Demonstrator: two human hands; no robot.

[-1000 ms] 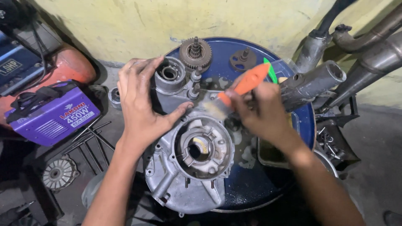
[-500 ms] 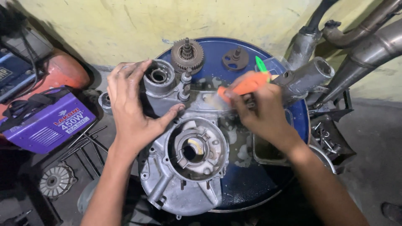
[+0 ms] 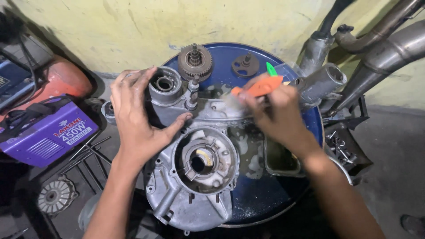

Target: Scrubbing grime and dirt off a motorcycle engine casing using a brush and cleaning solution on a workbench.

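Your left hand (image 3: 139, 119) lies open, flat on the grey engine casing (image 3: 195, 177) atop the blue drum (image 3: 265, 199), right hand (image 3: 276, 117) closed around an orange brush (image 3: 259, 87) scrubbing its wet upper edge; lower half looks unbrushed.

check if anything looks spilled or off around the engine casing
Yes: whitish foamy liquid lies in patches on the blue drum top beside the engine casing, between it and the right hand.
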